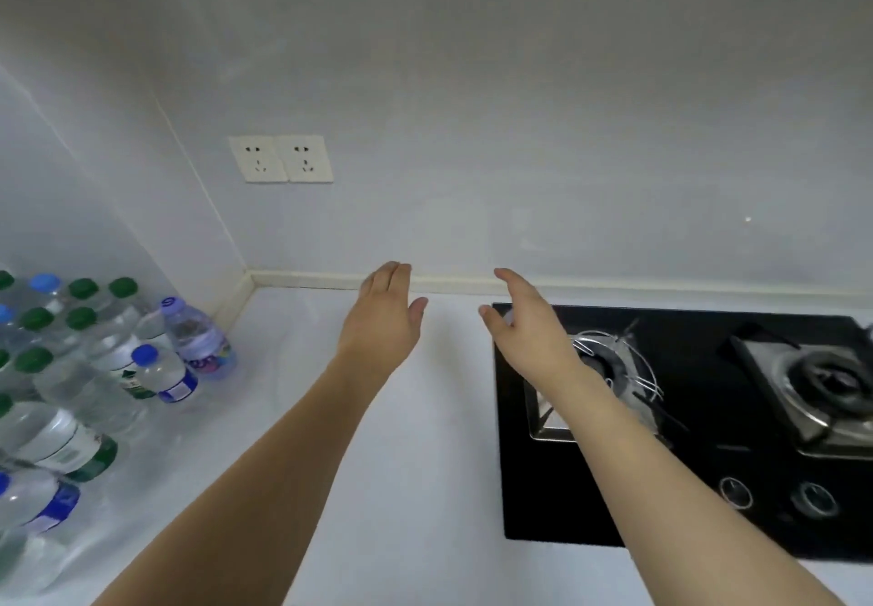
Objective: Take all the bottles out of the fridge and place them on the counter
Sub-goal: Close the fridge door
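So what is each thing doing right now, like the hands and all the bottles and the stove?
Left hand: open, empty.
Right hand: open, empty.
Clear plastic water bottles with green and blue caps: capped, grouped on white counter, mostly upright.
Black glass gas stove: no flame visible.
White wall sockets: nothing plugged in.

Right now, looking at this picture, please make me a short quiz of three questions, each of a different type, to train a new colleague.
1. True or false: the left hand holds a bottle.
2. Multiple choice: where do the bottles stand? A) on the stove B) on the counter, left side, beside the wall C) on the floor
3. Fill in: the right hand is over the near-left edge of the black ____.

Key:
1. False. Both hands are open and hold nothing.
2. B. They are grouped on the counter.
3. stove.
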`<state>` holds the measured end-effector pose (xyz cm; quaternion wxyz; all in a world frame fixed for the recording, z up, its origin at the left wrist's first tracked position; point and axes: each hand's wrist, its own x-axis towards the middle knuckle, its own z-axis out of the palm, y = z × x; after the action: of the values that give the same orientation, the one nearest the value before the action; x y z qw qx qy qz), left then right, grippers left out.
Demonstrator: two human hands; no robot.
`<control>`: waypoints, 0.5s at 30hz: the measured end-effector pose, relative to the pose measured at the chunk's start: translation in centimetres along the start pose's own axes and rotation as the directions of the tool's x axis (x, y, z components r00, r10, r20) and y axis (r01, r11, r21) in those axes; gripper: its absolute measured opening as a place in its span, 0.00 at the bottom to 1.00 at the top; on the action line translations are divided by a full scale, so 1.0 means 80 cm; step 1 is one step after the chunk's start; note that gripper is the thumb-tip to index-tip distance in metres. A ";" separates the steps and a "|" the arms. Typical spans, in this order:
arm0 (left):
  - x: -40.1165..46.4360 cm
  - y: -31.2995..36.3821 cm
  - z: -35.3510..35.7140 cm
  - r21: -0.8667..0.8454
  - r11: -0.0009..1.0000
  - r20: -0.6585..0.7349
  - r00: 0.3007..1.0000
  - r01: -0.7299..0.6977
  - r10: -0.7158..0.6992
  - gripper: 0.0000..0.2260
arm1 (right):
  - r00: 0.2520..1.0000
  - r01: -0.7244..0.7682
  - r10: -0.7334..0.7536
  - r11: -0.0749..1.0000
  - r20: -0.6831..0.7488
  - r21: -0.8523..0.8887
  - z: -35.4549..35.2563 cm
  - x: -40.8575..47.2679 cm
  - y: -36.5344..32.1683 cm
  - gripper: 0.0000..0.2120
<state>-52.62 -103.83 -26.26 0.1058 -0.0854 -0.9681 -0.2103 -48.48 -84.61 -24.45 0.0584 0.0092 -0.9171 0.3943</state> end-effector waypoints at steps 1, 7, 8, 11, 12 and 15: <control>0.001 0.017 0.008 -0.001 0.999 0.034 0.998 -0.049 0.049 0.23 | 0.999 -0.037 0.037 0.999 -0.036 0.006 -0.016 -0.012 0.008 0.26; 0.006 0.089 0.035 -0.063 0.956 0.143 0.946 -0.285 0.292 0.23 | 0.961 -0.189 0.177 0.981 -0.212 -0.035 -0.070 -0.069 0.035 0.24; 0.005 0.102 0.040 -0.082 0.942 0.153 0.930 -0.326 0.335 0.22 | 0.951 -0.219 0.204 0.975 -0.232 -0.038 -0.079 -0.082 0.039 0.24; -0.001 0.141 0.056 -0.140 0.895 0.179 0.879 -0.423 0.443 0.22 | 0.912 -0.299 0.274 0.954 -0.304 -0.038 -0.103 -0.116 0.051 0.24; -0.003 0.154 0.062 -0.157 0.878 0.184 0.860 -0.453 0.476 0.22 | 0.894 -0.330 0.300 0.944 -0.334 -0.033 -0.110 -0.128 0.056 0.24; -0.018 0.201 0.082 -0.199 0.816 0.214 0.789 -0.542 0.576 0.22 | 0.835 -0.421 0.373 0.907 -0.405 -0.032 -0.130 -0.175 0.070 0.25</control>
<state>-48.96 -86.81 -26.15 0.0277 -0.4023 -0.8889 -0.2173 -33.92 -73.59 -22.99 0.1571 -0.2635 -0.8905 0.3360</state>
